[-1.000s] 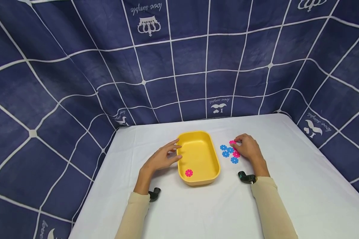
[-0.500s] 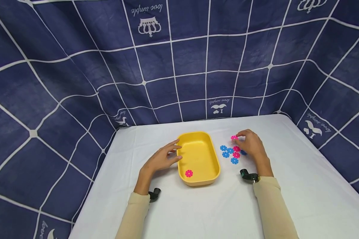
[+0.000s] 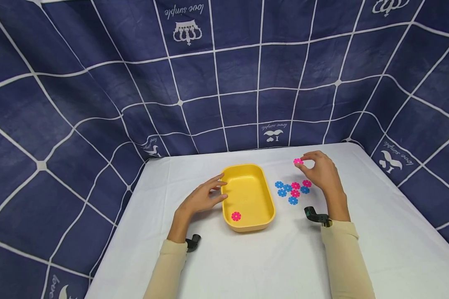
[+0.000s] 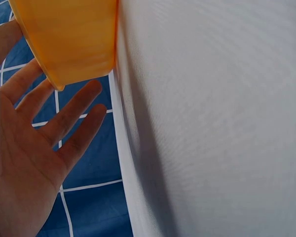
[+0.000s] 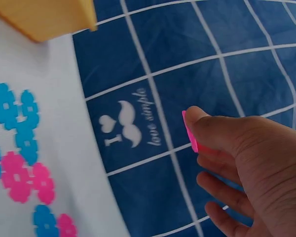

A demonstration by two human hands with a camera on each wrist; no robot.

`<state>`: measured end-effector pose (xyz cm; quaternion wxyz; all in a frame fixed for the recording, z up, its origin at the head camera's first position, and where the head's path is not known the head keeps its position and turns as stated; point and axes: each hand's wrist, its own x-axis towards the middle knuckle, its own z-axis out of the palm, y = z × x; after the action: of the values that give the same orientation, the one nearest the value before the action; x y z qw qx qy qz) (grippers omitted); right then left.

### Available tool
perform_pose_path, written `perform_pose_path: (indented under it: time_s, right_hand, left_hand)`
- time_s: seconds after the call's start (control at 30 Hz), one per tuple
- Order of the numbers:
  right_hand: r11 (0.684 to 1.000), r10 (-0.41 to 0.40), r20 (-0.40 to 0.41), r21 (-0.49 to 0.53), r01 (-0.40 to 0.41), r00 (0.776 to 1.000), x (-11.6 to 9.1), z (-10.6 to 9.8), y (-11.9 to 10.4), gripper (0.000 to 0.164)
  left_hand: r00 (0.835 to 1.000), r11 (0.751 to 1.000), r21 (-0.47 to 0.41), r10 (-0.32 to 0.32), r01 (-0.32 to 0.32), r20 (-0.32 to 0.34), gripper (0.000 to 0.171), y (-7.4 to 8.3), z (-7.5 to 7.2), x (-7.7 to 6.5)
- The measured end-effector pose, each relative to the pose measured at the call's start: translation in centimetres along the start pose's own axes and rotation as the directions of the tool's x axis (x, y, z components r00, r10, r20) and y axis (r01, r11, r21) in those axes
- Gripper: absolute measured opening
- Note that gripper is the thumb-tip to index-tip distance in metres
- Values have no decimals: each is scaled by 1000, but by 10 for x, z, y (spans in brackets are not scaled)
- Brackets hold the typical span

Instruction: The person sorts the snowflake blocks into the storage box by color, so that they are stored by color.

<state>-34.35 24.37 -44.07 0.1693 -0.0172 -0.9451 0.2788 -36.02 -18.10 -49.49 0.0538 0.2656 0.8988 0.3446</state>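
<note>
My right hand [image 3: 321,172] pinches a pink snowflake disc [image 3: 297,161] between thumb and fingers, raised beyond the loose discs. In the right wrist view that held disc [image 5: 189,132] shows edge-on at the thumb tip. Below it on the white cloth lie several blue discs [image 3: 282,192] and three pink ones [image 3: 295,193], some overlapping. To their left stands a yellow tray [image 3: 247,189], with one pink disc [image 3: 236,216] in its near left corner. My left hand [image 3: 200,200] is at the tray's left rim, fingers spread and loosely extended; no grip on the tray shows.
A white cloth [image 3: 247,265] covers the table. Blue curtain with white grid lines [image 3: 235,70] hangs behind and at both sides. A black wrist camera [image 3: 316,216] sits on the right wrist, another camera [image 3: 193,243] on the left.
My right hand has lifted the pink disc off the group and moved it away and slightly right, uncovering a blue and a pink disc. The left hand and tray stay put.
</note>
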Motion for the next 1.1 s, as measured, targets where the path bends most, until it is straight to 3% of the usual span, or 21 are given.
perform_pose_path:
  time_s: [0.17, 0.47, 1.1]
  right_hand:
    - [1000, -16, -34, 8, 16, 999, -2, -10, -3, 43]
    - [1000, -28, -19, 1, 28, 999, -4, -8, -6, 43]
    - [987, -160, 21, 36, 159, 987, -5, 5, -47, 43]
  left_hand:
    - [1000, 1000, -1, -5, 5, 3, 57, 0, 0, 0]
    - [1000, 1000, 2, -7, 7, 0, 57, -1, 3, -2]
    - [1000, 1000, 7, -6, 6, -1, 55, 3, 0, -1]
